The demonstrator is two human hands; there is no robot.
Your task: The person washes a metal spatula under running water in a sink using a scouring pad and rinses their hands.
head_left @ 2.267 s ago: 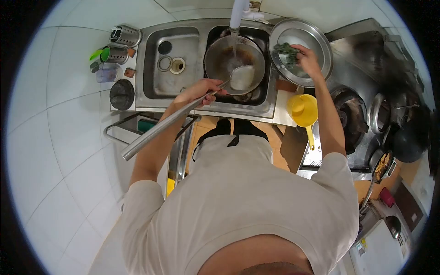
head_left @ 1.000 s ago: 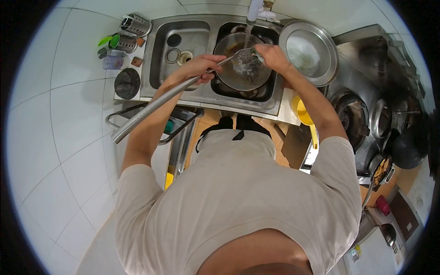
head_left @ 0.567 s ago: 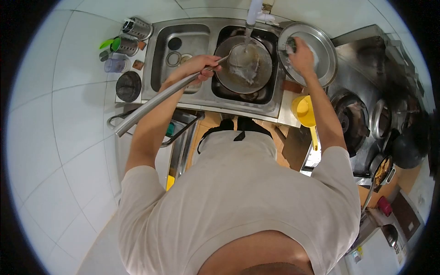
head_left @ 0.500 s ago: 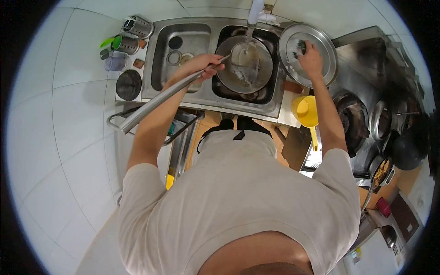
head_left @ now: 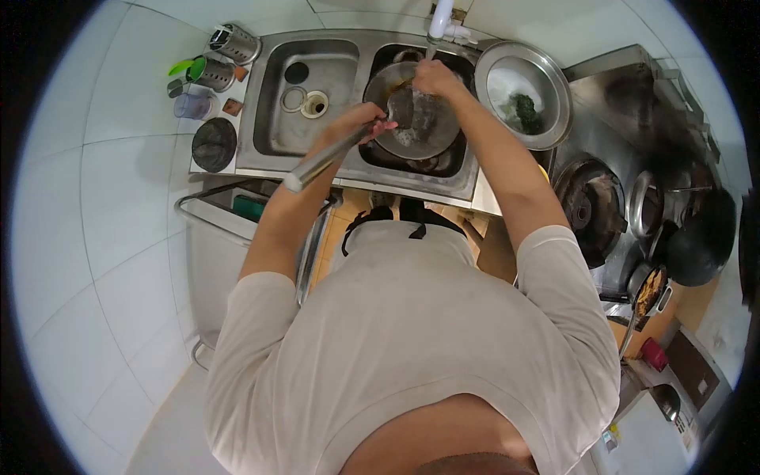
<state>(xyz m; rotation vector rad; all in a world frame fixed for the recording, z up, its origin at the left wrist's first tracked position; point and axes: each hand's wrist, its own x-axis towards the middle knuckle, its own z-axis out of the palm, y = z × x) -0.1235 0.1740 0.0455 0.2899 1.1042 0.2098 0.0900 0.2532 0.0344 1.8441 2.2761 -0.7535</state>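
Note:
My left hand (head_left: 366, 123) grips a metal ladle (head_left: 323, 165) by its long thick handle, near the head. The ladle's head is over a round metal pan (head_left: 435, 136) in the right sink basin, with murky water and suds in it. My right hand (head_left: 437, 79) is under the white faucet (head_left: 440, 22), over the back of the pan and close to the ladle's head. Its back faces up, and the fingertips are hidden. To the right, a dark green scouring pad (head_left: 525, 112) lies on a round metal tray (head_left: 560, 103) with white suds.
Left of the double sink (head_left: 348, 154) stand metal utensil holders (head_left: 212, 73), a clear cup (head_left: 192, 104) and a round black item (head_left: 214, 146). A stove burner (head_left: 584, 207) and a black wok (head_left: 700, 241) are at the right. A metal-framed cart (head_left: 214, 226) stands below the left basin.
My right hand has left the scouring pad on the tray and moved left over the pan, under the faucet. The ladle's handle end has shifted right and up, and its head has tilted.

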